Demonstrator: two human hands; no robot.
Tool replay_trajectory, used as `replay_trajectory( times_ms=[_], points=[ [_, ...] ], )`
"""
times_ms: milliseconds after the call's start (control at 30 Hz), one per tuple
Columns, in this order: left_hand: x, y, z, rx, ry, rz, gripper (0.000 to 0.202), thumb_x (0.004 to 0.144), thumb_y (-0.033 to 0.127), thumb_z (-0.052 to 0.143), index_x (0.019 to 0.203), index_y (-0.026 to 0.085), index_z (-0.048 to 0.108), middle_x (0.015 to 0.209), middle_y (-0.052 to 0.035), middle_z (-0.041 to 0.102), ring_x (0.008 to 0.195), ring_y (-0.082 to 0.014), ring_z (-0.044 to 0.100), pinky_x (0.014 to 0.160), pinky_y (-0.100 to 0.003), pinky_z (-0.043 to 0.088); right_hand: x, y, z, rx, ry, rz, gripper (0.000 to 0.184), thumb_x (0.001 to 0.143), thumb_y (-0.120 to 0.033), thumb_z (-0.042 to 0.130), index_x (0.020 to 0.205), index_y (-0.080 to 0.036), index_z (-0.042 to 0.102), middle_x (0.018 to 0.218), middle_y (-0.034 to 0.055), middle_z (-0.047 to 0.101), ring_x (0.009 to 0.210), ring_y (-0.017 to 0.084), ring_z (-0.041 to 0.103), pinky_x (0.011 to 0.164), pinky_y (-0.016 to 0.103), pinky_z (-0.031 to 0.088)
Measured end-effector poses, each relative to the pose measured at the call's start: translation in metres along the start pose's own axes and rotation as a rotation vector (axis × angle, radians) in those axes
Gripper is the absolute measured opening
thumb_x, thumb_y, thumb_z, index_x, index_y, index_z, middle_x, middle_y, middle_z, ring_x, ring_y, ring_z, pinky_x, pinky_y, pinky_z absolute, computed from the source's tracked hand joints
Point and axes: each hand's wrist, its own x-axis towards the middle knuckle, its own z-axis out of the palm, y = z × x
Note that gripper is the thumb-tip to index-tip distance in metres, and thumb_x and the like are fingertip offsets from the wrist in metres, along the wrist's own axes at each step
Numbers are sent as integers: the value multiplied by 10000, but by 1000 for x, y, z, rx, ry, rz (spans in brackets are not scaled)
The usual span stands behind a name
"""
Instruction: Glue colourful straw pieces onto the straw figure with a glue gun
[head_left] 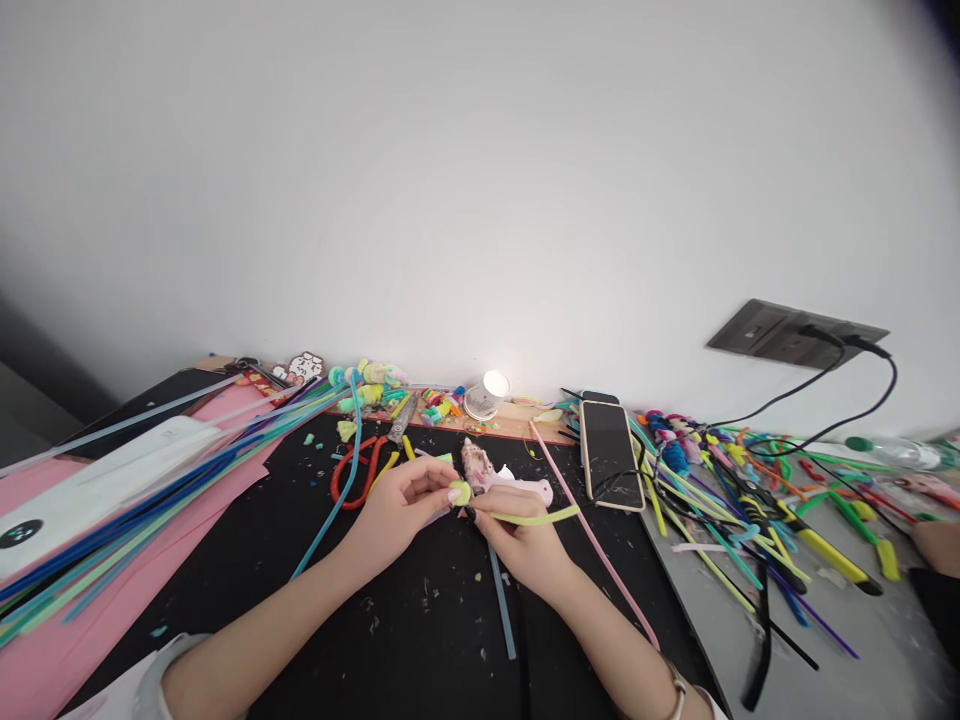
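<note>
My left hand (415, 495) pinches a small yellow-green fuzzy piece (460, 492) between thumb and fingers. Close against it, my right hand (517, 525) is closed on a yellow pipe cleaner (551, 517), whose free end sticks out to the right. The two hands meet over the black table mat (390, 620). Just behind them lies a pale pink glue gun (525, 487), partly covered by my right hand. Left of my left hand are red-handled scissors (366, 468). A blue-grey stick (501, 605) lies below my hands, and a long pink pipe cleaner (592, 535) runs past my right hand.
A phone (612, 453) lies right of my hands. A lit white cup (487, 394) stands by the wall. Bundled pipe cleaners (187, 500) cover pink paper at left; yellow-black pliers (825, 555) and loose stems lie right. Another person's hand (937, 547) shows at the right edge.
</note>
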Motion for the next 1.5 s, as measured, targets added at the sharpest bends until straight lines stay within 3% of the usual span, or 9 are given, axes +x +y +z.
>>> replay_trajectory(
  times_ms=[300,767,1167,1500],
  points=[
    [2,-3,0,37,42,4,234,716,315,808,881,195,693,808,-24,720,808,-209,712,778,-344,592,0,1,-1,-9,-6,-10,227,942,-157,554,879,-172,772,737,59,746,630,177,662,603,277,528],
    [2,-2,0,24,1,25,182,738,312,793,824,192,686,818,-28,726,794,-197,703,776,-330,583,-1,2,0,-18,-4,-10,226,951,-178,553,858,-176,759,714,49,730,604,168,642,586,270,514],
    [1,-1,0,41,23,30,202,738,355,797,818,197,698,820,-36,741,804,-215,719,780,-342,600,-1,2,0,19,-10,-3,226,953,-170,554,884,-188,768,735,50,733,622,171,652,604,269,520],
    [1,-2,0,21,32,26,172,734,301,805,834,196,714,818,-30,739,811,-210,720,787,-339,594,0,0,0,19,-13,4,237,962,-182,548,860,-192,761,725,44,731,624,173,648,595,270,509]
  ],
)
